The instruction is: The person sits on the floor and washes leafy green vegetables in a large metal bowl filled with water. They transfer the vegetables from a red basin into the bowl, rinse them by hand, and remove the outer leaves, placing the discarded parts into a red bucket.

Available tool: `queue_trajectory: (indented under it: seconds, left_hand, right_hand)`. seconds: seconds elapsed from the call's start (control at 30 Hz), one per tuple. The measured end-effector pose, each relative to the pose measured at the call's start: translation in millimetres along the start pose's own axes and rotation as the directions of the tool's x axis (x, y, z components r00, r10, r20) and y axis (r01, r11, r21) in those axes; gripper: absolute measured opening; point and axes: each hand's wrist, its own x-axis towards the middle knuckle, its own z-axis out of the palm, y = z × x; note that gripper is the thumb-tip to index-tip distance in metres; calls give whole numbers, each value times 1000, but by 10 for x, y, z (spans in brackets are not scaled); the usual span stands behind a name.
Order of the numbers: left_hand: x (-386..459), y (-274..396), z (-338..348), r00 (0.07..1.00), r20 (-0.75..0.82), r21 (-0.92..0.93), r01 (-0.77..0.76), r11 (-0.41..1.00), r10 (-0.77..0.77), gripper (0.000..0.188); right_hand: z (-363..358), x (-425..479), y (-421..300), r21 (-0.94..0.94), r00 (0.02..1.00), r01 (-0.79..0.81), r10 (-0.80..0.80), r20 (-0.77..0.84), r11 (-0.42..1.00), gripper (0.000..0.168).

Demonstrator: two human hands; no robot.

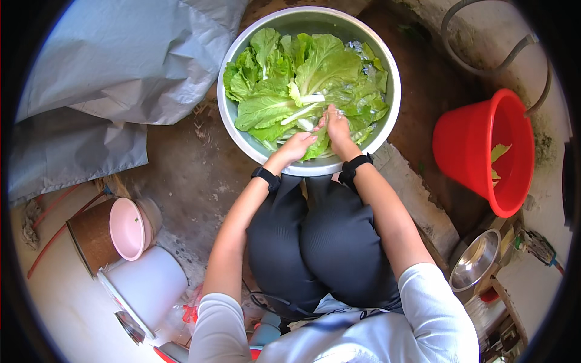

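Note:
A large round basin (225,119) with a pale rim stands before my knees, filled with water and leafy green vegetables (268,106). Both of my hands are over its near side. My left hand (299,144) is at the edge of a green leaf, fingers pointing to the right. Close beside it, my right hand (338,127) is bent down among the leaves, its fingers partly wet and partly hidden. Whether either hand grips a leaf cannot be made out. White stalks (299,113) lie just beyond the fingers.
At the right stands a red plastic bucket (463,145) with a few leaf pieces inside, below a grey hose (508,63). A metal bowl (475,261) lies lower right. Pink basins (127,229) and a white bucket (147,283) are at the left, under a silver tarp (136,59).

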Motion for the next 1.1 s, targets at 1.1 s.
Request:
queue_trajectory:
  seconds: [1.1]
  left_hand:
    - [-25,19,-17,999,34,250,21,968,-30,25]
  right_hand:
    - [29,-5,8,-129,999,33,-35,-18,991,31]
